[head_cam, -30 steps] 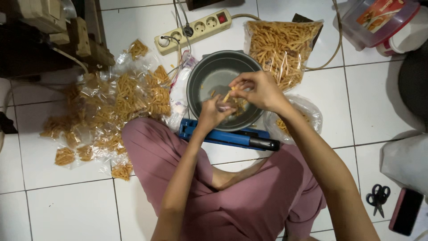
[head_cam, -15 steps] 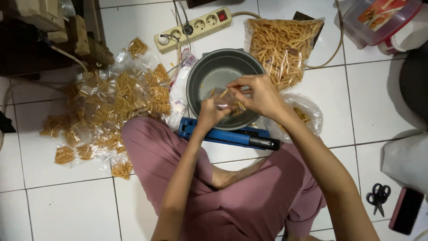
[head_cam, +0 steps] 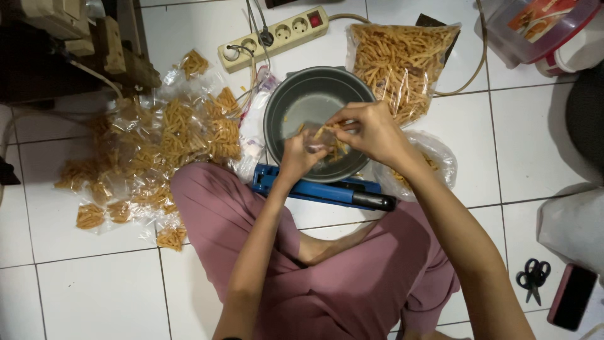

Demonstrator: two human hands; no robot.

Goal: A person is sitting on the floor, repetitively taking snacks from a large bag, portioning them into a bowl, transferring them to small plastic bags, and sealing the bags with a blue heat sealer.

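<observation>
Small clear bag [head_cam: 322,146] of yellow snack sticks, pinched between both hands right over the grey round pan [head_cam: 296,104]. Left hand [head_cam: 297,154] closed around the bag's lower side, fingers curled on the plastic; right hand [head_cam: 371,131] closed on the upper edge, fingertips gathered with a few sticks poking out between them. Just below the grip, lying across the floor, a blue sealing tool [head_cam: 324,192] with a black handle end, its bar partly under the pan's rim. Up and to the right of the grip, a big clear bag of the same sticks [head_cam: 399,60], touching the pan's edge. Just right of the right wrist, another clear bag [head_cam: 434,160], mostly crumpled, a few sticks inside. Well off to the left of the grip, a heap of small filled packets [head_cam: 151,145] spread over the white tiles. Above the pan, a cream power strip [head_cam: 274,36] with plugs in it. Far down to the right, black scissors [head_cam: 533,277] beside a red phone [head_cam: 571,296]. Beneath the forearms, crossed legs in mauve trousers [head_cam: 340,277]
</observation>
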